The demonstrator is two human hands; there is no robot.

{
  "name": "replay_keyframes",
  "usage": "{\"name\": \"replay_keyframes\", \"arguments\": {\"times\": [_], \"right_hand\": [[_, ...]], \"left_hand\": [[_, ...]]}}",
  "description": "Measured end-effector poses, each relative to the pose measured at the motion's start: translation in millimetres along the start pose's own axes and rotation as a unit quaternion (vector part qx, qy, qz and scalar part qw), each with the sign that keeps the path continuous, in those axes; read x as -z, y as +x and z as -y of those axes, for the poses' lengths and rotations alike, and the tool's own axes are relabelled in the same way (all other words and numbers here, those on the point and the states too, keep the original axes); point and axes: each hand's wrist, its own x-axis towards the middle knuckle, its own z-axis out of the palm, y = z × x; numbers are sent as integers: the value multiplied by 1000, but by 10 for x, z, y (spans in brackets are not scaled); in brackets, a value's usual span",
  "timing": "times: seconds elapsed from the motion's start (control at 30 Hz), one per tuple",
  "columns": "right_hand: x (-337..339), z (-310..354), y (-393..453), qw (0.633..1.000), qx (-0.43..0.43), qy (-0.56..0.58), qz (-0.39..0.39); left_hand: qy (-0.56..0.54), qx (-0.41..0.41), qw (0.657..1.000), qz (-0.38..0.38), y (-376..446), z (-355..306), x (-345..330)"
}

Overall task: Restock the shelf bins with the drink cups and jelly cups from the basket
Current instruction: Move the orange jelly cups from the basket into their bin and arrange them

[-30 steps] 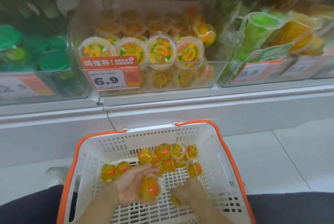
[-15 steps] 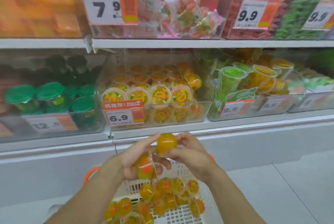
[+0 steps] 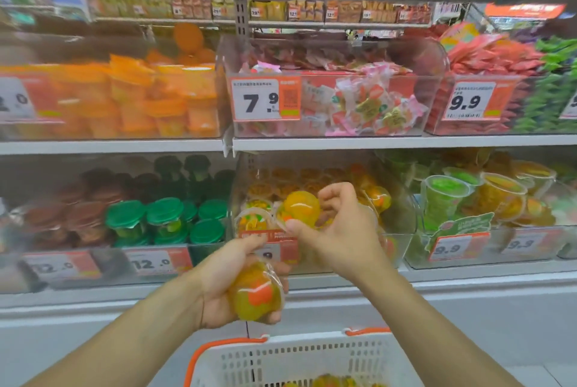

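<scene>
Right hand pinching round clear plastic jelly cup with yellow-orange filling between thumb and curled fingers, held just at front lip of clear acrylic shelf bin of matching cups. Bin opening at 12 o'clock from grip, close. Left hand lower, at 7 o'clock, fingers wrapped round second jelly cup. White orange-rimmed basket at 6 o'clock. Right hand nearer; likely goes in first.

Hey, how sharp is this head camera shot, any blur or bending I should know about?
Head view: the 7.9 price tag reads sharply; the left bins and 12.0 tag smear with motion blur; the left hand and its jelly cup are soft; shelf edges bow from the wide lens.
</scene>
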Motion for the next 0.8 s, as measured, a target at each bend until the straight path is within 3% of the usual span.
{"name": "replay_keyframes", "arguments": {"times": [0.3,0.57,0.67,0.77,0.8], "right_hand": [[-592,163,971,989,-20,-132,55],[-984,44,1591,943,-130,-260,161],[-1028,-12,1756,942,-172,-232,171],[-1093,-65,1851,946,-243,-55,205],[-1120,-73,1860,948,-234,-49,211]], "left_hand": [[-128,-7,990,-61,121,-91,175],[-160,-4,987,-11,145,-118,100],[-148,6,989,2,223,-87,103],[-141,16,990,11,264,-76,104],[-141,16,990,15,270,-80,104]]}}
